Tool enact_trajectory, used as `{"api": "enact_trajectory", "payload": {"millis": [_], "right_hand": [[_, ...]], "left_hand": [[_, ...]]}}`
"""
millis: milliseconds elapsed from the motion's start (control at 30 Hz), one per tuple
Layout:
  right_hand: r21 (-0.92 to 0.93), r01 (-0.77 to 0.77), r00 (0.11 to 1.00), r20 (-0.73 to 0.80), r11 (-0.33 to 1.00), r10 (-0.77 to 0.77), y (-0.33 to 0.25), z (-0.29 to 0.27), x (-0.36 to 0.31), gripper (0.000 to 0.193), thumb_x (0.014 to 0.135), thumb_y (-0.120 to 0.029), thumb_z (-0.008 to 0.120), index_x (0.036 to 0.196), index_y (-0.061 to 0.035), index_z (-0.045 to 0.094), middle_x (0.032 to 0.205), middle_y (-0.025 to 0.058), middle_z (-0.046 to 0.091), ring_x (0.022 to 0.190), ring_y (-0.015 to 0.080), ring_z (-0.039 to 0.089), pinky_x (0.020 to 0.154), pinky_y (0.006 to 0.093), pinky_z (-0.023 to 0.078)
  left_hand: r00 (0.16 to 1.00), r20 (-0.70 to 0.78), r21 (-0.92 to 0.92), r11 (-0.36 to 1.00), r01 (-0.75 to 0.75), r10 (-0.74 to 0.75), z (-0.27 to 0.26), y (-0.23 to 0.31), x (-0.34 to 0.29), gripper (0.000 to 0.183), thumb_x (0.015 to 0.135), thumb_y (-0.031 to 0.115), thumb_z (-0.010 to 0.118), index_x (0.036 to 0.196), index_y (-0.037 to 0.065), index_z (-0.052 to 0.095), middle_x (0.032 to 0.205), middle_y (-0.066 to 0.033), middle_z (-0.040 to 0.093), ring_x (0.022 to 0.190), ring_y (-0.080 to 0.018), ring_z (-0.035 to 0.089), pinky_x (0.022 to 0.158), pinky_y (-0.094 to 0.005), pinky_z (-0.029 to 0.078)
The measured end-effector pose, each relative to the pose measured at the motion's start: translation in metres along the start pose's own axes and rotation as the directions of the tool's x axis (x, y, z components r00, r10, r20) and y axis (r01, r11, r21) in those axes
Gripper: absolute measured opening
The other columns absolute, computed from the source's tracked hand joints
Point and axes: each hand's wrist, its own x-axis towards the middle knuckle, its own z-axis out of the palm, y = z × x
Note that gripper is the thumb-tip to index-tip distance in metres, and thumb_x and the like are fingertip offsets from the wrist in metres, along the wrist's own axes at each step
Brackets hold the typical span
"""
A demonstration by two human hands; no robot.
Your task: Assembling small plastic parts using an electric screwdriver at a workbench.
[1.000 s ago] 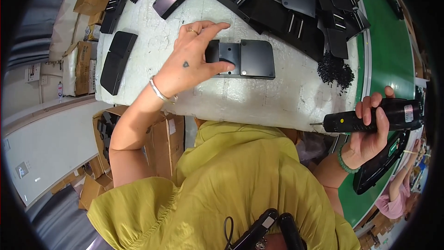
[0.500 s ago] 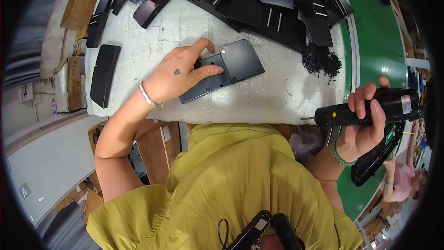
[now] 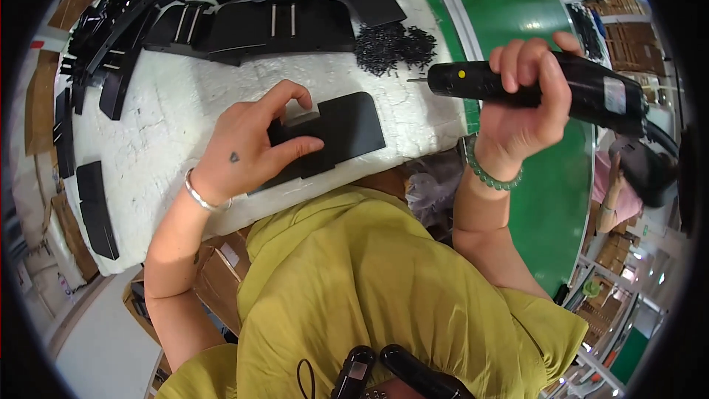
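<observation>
On the white padded work surface (image 3: 177,96) lies a flat black plastic panel (image 3: 354,129). My left hand (image 3: 247,144) rests over its left part, thumb and curled index finger on either side of a raised dark piece, partly hidden by the hand. In my right hand (image 3: 528,96) is a black electric screwdriver (image 3: 465,80), its fingers wrapped round the body. The thin bit points left, just below and beside a heap of small black screws (image 3: 391,48). I cannot tell whether a screw sits on the bit.
Several black plastic parts with metal rods (image 3: 281,26) are stacked along the far side. Another black panel (image 3: 97,210) lies at the left edge. A green belt (image 3: 524,0) runs along the right. A person in pink (image 3: 617,192) is farther off at right.
The view has turned to the right. My right hand has brought the screwdriver up to the screw heap. The panel's screw holes and corner disc no longer show; its visible face looks plain.
</observation>
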Motion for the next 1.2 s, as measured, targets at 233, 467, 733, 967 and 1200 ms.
{"api": "enact_trajectory", "payload": {"millis": [233,467,733,967,1200], "right_hand": [[-0.067,-0.028,0.996,-0.083,0.997,0.023,0.02,-0.009,0.001,0.026,0.078,-0.004,0.053,0.102,-0.0009,0.044,0.061,0.0039,0.042,0.049,0.0127,0.04,0.051,0.0306,0.039],[0.02,-0.02,1.0,0.004,1.0,0.02,0.004,-0.004,0.001,0.025,0.082,-0.009,0.046,0.107,-0.0051,0.049,0.063,0.0,0.037,0.053,0.011,0.037,0.057,0.0285,0.034],[0.183,0.042,0.981,0.18,0.982,-0.076,-0.03,-0.001,0.004,0.032,0.08,-0.014,0.049,0.111,-0.0052,0.05,0.063,-0.0021,0.039,0.052,0.0076,0.037,0.056,0.0254,0.032],[0.186,0.138,0.98,0.118,0.973,-0.162,-0.024,0.004,0.012,0.033,0.078,-0.013,0.051,0.11,-0.005,0.05,0.062,-0.0019,0.04,0.051,0.0073,0.038,0.055,0.0247,0.032],[0.206,0.112,0.932,0.317,0.972,-0.175,-0.032,0.01,0.012,0.031,0.076,-0.011,0.052,0.106,-0.0077,0.048,0.058,-0.0038,0.04,0.048,0.0063,0.039,0.054,0.0237,0.034]], "left_hand": [[0.979,-0.173,0.455,0.89,-0.017,0.108,0.004,0.006,0.005,0.05,0.07,0.036,0.071,0.107,0.007,0.053,0.084,-0.0103,0.057,0.08,-0.0276,0.054,0.064,-0.0339,0.044],[0.897,-0.253,0.388,0.888,-0.249,0.362,0.004,0.014,0.026,0.04,0.067,0.021,0.073,0.101,0.006,0.058,0.096,-0.0083,0.056,0.091,-0.0289,0.051,0.078,-0.0351,0.043],[0.757,-0.188,0.269,0.774,-0.573,0.625,0.041,0.024,0.09,0.016,0.067,0.013,0.07,0.082,0.009,0.064,0.081,0.0003,0.061,0.092,-0.0222,0.053,0.076,-0.0339,0.042],[0.753,-0.299,0.289,0.808,-0.514,0.586,0.037,0.025,0.096,0.01,0.07,0.014,0.068,0.078,0.008,0.065,0.074,-0.0021,0.063,0.086,-0.023,0.055,0.072,-0.0337,0.043],[0.745,-0.312,0.299,0.806,-0.511,0.589,0.03,0.03,0.084,0.011,0.067,0.009,0.067,0.077,0.006,0.064,0.072,-0.0041,0.061,0.085,-0.023,0.057,0.07,-0.0338,0.044]]}}
